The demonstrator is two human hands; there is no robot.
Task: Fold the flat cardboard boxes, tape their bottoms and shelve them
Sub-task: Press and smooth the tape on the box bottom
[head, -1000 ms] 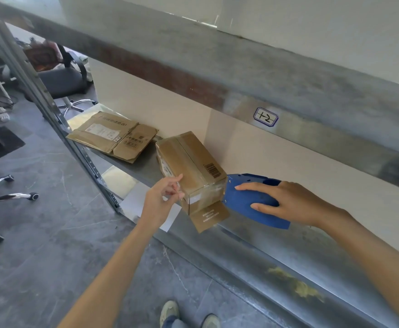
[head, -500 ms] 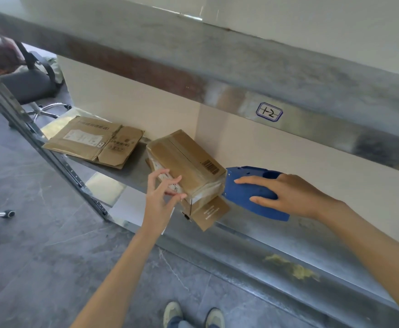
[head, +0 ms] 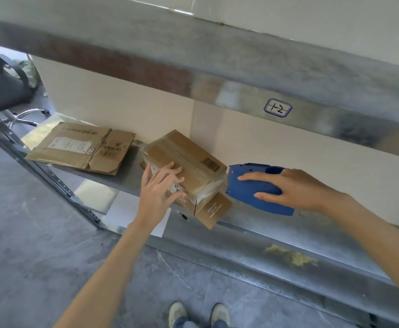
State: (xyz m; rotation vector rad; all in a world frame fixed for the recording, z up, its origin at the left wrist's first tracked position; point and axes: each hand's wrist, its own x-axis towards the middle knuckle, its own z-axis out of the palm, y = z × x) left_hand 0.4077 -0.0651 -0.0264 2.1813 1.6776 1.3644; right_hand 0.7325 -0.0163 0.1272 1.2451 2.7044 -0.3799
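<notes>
A small folded cardboard box [head: 189,159] lies tilted on the metal shelf [head: 127,178], a clear tape strip along its top and over its right end. One loose flap [head: 213,210] hangs past the shelf's front edge. My left hand [head: 160,188] presses on the box's near left side with fingers spread and straight. My right hand [head: 295,187] grips a blue tape dispenser [head: 253,185] whose nose touches the box's right end. A stack of flat cardboard boxes [head: 80,145] lies further left on the same shelf.
An upper shelf beam with a label reading "12" [head: 277,108] runs overhead. A slanted metal upright [head: 39,171] stands at the left. An office chair [head: 2,88] is at the far left on the grey floor. My shoes [head: 199,314] show below.
My left hand has gone from hovering beside the box to lying spread on its near side. The right hand and dispenser stay at the box's right end.
</notes>
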